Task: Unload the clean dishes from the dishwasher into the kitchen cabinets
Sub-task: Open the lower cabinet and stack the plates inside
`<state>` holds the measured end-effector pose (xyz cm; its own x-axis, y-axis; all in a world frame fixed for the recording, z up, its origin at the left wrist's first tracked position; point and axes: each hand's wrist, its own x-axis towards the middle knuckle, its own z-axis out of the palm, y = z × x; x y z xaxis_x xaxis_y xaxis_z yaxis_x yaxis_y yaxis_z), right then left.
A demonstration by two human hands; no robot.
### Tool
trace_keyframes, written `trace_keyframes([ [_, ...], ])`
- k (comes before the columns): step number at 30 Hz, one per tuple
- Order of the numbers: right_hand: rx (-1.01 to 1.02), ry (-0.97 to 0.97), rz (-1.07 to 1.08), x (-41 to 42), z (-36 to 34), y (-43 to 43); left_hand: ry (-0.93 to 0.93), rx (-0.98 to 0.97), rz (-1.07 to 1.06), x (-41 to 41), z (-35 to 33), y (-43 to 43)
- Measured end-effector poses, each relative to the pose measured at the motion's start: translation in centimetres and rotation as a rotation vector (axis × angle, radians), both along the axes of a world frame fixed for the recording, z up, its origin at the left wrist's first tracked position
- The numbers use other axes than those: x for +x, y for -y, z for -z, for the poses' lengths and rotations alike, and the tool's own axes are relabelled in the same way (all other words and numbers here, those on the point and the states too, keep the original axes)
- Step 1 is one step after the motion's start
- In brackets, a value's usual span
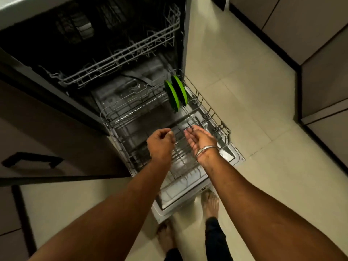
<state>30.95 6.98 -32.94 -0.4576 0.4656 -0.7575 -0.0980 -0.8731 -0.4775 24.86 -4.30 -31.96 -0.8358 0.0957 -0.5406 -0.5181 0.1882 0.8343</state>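
Both arms are bare. A thin silver bangle point(206, 151) sits just below the right hand point(199, 140), mid-frame. Dark trousers point(214, 240) and feet point(210, 204) show at the bottom.

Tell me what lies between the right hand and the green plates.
In the head view, only bare wire of the lower rack lies between the right hand and the green plates; no dish stands there.
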Motion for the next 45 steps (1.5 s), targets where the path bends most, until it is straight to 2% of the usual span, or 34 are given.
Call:
trace_keyframes([
  [5,-0.102,-0.016,0.024,-4.9,4.0,-4.2,-0.029,-0.069,0.012,-4.3,4.3,-5.2],
  [8,-0.209,0.002,-0.036,-7.9,7.1,-6.3,-0.022,-0.152,0.014,-7.2,7.1,-8.2],
  [13,-0.344,-0.014,-0.097,-12.0,11.2,-10.1,-0.146,-0.235,0.008,-10.6,11.3,-11.5],
  [20,-0.527,-0.018,-0.052,-16.0,15.5,-13.6,-0.204,-0.467,0.024,-14.5,14.8,-14.4],
  [27,-0.616,-0.085,-0.046,-18.1,18.6,-14.6,-0.266,-0.514,0.079,-15.6,16.5,-16.3],
  [34,-0.632,-0.046,-0.147,-18.6,19.0,-15.0,-0.326,-0.62,0.135,-15.6,16.6,-16.5],
  [39,-0.589,-0.095,-0.166,-19.1,18.4,-14.7,-0.327,-0.659,0.098,-15.8,15.9,-16.8],
  [45,-0.504,-0.133,-0.202,-18.3,17.8,-14.0,-0.335,-0.623,0.057,-15.4,14.5,-16.3],
])
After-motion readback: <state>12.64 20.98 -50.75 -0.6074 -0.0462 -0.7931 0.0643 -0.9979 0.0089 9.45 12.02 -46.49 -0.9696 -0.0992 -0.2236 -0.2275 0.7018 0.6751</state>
